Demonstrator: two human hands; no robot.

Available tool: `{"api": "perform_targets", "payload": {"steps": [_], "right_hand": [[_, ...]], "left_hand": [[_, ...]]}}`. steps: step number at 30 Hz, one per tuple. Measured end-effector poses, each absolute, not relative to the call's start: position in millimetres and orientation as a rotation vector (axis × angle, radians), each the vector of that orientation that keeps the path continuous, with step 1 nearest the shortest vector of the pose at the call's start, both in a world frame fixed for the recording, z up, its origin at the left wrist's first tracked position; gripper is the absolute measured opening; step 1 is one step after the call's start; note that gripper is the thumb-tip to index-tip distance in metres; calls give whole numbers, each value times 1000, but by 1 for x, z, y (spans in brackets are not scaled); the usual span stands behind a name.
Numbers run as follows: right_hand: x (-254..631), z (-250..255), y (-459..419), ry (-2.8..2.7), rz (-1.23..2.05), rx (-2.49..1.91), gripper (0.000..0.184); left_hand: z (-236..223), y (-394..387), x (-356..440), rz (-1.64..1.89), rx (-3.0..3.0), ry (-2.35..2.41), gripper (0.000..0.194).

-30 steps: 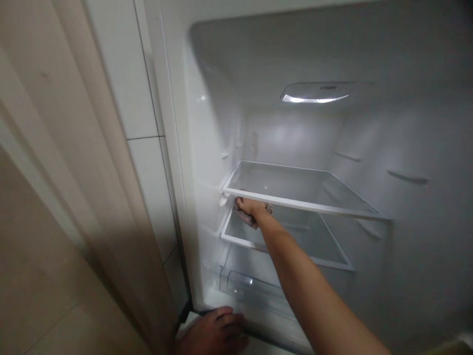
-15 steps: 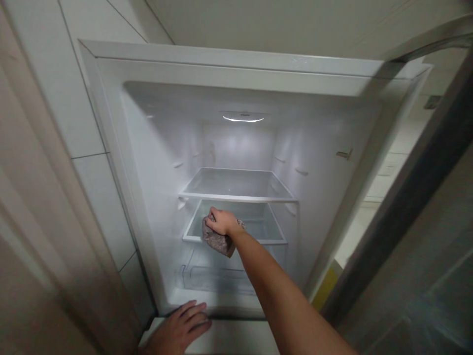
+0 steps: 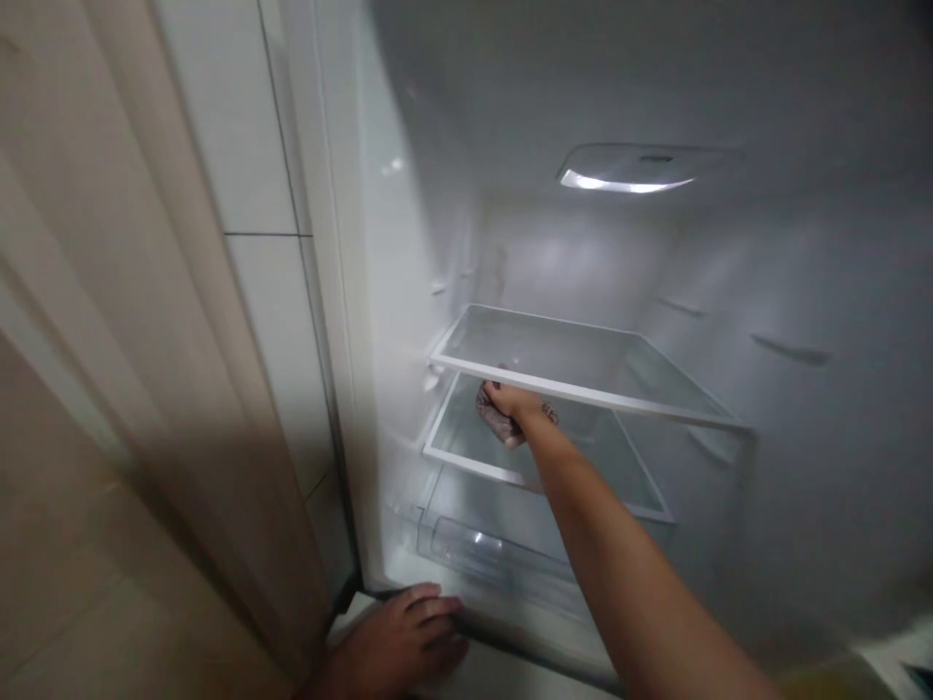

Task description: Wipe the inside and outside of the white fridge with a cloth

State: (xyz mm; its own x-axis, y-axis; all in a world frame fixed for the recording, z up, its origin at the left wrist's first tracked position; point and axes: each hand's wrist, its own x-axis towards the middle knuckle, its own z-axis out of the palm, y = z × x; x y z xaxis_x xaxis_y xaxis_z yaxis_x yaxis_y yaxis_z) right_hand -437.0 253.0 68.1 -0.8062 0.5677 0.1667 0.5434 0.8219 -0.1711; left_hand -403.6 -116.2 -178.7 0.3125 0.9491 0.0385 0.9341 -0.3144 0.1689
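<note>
- Since the earlier frame, the right hand [image 3: 516, 401] has moved from the lower shelf's front edge to deeper inside, beneath the upper shelf; the view has tilted too.
- It pinches a crumpled grey-brown fabric cloth [image 3: 496, 422] just off centre towards five o'clock, over the glass lower shelf with white trim [image 3: 466, 464].
- The gap is tight: lifting the wrist could knock the white-edged glass upper shelf [image 3: 583, 392] upwards.
- Pushing hard towards eleven o'clock could shift the lower shelf on its supports.
- A loose fold could snag its trim.
- The left hand [image 3: 408, 627], near seven o'clock, lies palm down, fingers slightly parted, on the white ledge [image 3: 521, 676]; leaning harder could make it slip.
</note>
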Motion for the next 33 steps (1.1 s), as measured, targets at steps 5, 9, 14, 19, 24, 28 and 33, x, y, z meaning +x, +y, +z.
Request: {"api": "perform_targets", "payload": {"steps": [5,9,14,19,24,28,33], "right_hand": [[-484,58,277,-2775,127,-819,46],[-512,49,287,-2770,70,-774,45],[-518,49,281,-2775,43,-757,47],[-500,62,245,-2784,2,-751,50],[-470,71,202,-2815,-10,-725,54],[-445,72,180,-2858,21,-695,64],[-407,70,174,-2913,49,-617,65]], "left_hand": [[-188,-120,-407,363,2516,1740,69],[-177,-123,-408,408,2480,1675,73],[-164,-123,-409,379,2513,1653,80],[-161,-122,-408,361,2540,1671,74],[-167,-120,-409,330,2480,1698,82],[-172,-118,-409,288,2433,1731,85],[-162,-118,-404,178,2375,1769,106]]}}
